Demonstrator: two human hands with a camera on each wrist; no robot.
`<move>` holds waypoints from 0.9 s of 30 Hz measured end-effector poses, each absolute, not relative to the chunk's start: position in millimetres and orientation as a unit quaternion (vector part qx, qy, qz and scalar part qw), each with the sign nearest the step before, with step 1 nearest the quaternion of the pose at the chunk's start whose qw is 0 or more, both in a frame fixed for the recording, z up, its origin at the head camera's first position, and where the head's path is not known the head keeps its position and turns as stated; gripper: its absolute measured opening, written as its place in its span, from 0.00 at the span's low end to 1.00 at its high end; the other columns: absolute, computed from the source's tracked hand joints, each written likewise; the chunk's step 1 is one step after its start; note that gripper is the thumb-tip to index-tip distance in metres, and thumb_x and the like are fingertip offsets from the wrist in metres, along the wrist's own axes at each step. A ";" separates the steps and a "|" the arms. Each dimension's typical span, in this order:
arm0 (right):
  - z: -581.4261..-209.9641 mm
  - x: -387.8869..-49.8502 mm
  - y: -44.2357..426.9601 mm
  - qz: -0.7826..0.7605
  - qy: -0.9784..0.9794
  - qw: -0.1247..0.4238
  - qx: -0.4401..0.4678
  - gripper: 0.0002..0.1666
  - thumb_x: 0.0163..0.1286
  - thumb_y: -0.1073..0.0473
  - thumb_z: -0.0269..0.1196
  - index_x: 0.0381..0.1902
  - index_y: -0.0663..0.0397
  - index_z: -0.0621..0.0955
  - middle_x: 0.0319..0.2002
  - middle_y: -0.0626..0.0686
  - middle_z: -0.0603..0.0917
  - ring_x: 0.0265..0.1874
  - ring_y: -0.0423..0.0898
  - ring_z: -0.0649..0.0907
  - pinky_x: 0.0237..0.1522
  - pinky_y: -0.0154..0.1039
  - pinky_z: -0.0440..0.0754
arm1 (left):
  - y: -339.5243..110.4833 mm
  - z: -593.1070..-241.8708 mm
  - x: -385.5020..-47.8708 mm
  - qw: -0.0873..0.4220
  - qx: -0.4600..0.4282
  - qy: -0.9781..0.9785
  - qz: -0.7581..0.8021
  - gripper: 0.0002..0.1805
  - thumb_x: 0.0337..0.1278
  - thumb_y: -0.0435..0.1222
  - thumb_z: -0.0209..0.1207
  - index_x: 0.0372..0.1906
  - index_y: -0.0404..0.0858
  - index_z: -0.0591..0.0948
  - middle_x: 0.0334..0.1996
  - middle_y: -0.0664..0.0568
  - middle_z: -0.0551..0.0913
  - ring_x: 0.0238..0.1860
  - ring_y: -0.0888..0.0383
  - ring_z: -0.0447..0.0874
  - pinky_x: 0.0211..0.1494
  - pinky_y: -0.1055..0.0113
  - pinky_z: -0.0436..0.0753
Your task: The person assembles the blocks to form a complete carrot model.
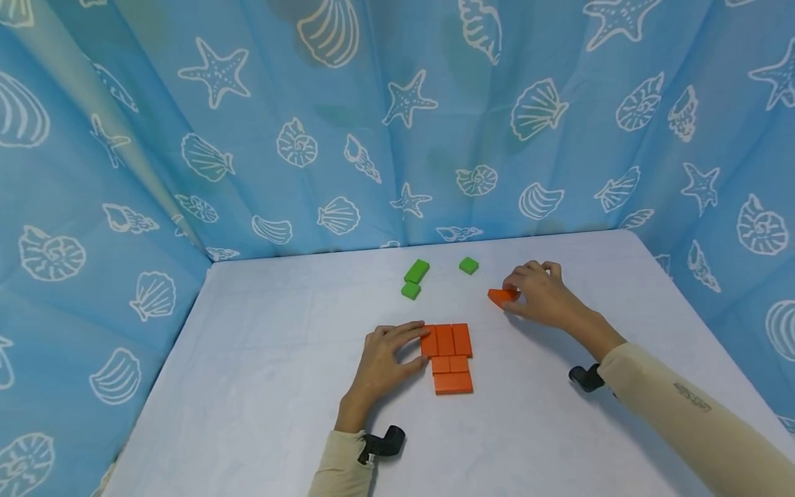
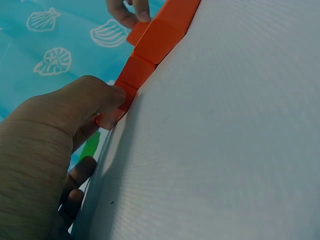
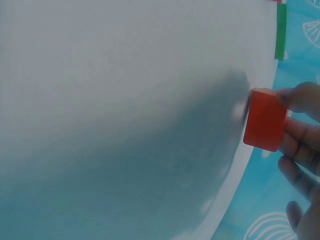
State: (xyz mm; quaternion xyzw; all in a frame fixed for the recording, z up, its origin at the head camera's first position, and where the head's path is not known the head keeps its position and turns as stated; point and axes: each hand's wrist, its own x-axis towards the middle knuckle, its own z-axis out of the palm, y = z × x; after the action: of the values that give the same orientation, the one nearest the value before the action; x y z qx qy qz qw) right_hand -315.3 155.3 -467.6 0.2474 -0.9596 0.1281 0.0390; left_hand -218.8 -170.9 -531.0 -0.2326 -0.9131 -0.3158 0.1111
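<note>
Pinches single orange block (image 1: 495,297) between thumb and fingers of right hand (image 1: 539,295), toward far right corner of table (image 1: 248,386). Grips leftmost block (image 1: 430,345) of orange assembly (image 1: 453,384) between parted thumb and index finger of left hand (image 1: 384,359). Beyond, near far edge: three green blocks (image 1: 417,270), two together, one apart.

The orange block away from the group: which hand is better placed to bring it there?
Probably the right hand: it pinches that orange block. The left hand is farther away, holding the left end of the orange group.
</note>
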 end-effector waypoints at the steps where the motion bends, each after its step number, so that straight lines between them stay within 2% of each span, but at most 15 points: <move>1: -467.3 -312.9 155.5 0.131 -0.959 0.039 0.248 0.18 0.58 0.54 0.75 0.44 0.56 0.86 0.43 0.55 0.84 0.52 0.57 0.74 0.57 0.66 0.56 | -170.9 -531.1 -219.1 0.112 -0.233 -0.913 -0.316 0.26 0.58 0.46 0.67 0.63 0.49 0.82 0.65 0.59 0.78 0.55 0.53 0.73 0.59 0.50 0.67; 27: -440.5 -234.9 128.1 0.165 -0.920 0.096 0.343 0.16 0.56 0.53 0.76 0.42 0.47 0.86 0.43 0.46 0.84 0.52 0.50 0.76 0.58 0.63 0.60 | -169.8 -531.2 -219.1 0.091 -0.216 -0.921 -0.312 0.26 0.59 0.47 0.65 0.64 0.52 0.81 0.66 0.61 0.76 0.56 0.55 0.72 0.61 0.51 0.65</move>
State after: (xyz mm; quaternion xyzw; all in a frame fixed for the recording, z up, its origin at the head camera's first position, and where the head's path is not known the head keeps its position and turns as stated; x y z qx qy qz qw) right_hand -234.9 128.1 -440.5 0.3430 -0.9197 0.1655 0.0956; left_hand -219.1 -169.8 -531.2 -0.2161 -0.9206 -0.3123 0.0910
